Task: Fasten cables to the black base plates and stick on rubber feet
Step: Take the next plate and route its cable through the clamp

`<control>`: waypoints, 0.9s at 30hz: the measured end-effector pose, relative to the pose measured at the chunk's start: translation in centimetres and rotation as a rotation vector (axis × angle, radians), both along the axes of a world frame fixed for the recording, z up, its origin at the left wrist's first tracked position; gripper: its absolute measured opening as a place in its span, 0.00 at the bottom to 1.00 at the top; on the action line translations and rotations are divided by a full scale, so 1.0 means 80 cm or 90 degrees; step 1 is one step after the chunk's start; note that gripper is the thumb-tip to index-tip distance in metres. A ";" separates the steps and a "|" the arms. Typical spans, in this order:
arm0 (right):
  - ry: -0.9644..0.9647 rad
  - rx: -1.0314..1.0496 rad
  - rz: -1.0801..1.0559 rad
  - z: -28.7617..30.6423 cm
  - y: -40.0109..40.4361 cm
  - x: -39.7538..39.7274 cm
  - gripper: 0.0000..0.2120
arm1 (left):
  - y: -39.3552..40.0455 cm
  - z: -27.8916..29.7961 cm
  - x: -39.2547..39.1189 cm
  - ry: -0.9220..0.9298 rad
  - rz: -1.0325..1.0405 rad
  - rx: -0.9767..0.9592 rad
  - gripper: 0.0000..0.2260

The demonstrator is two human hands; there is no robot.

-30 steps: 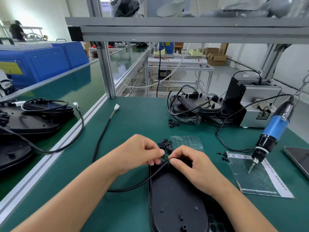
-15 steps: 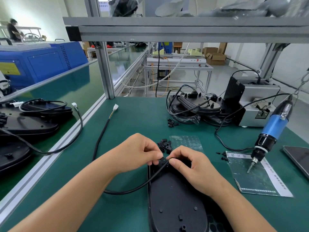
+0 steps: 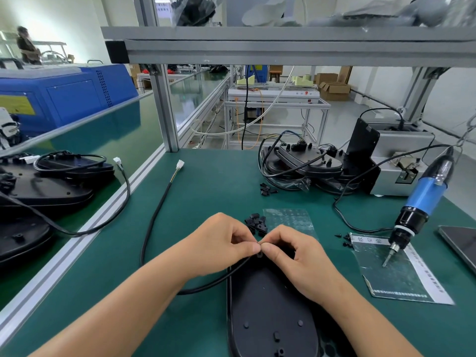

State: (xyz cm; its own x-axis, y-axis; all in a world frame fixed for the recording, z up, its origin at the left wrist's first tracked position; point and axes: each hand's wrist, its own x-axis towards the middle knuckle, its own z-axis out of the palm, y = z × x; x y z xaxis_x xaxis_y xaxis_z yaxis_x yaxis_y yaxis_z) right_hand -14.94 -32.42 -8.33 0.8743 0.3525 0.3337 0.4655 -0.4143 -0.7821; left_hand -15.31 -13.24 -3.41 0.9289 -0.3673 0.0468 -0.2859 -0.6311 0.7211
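At far left, on the lower bench, lies a pile of black plates w/ cables [image 3: 51,181]. On the green table [image 3: 206,186] a black cable [image 3: 154,220] runs from its white plug [image 3: 179,165] near the post down toward the person, then bends right and goes up to the hands. The left hand [image 3: 221,243] has fingers curled, thumb and forefinger pinching the cable at the top edge of the black base plate [image 3: 268,310]. The right hand [image 3: 296,253] meets it fingertip to fingertip, fingers curled too, pinching at the same spot; a small black part shows there, not clear what it is. The plate lies flat in front of the person, under both hands. Just behind the hands sits a heap of small black clips [image 3: 256,223], beside it a clear sheet [image 3: 288,219]. Further back, more plates w/ wires [image 3: 301,166]. At right a blue screwdriver [image 3: 422,199] hangs tilted, tip over a paper sheet [image 3: 396,274].
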 end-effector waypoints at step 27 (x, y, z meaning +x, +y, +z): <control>-0.009 -0.018 -0.023 0.002 0.010 0.000 0.05 | 0.009 -0.017 -0.006 0.007 0.062 -0.093 0.10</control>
State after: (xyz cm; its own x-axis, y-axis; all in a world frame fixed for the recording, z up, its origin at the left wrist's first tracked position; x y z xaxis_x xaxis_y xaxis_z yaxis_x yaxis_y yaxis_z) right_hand -14.91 -31.63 -8.16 0.8819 0.3305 0.3363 0.4608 -0.4532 -0.7631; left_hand -15.79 -12.51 -4.81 0.9603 -0.2662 0.0832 -0.2210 -0.5441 0.8094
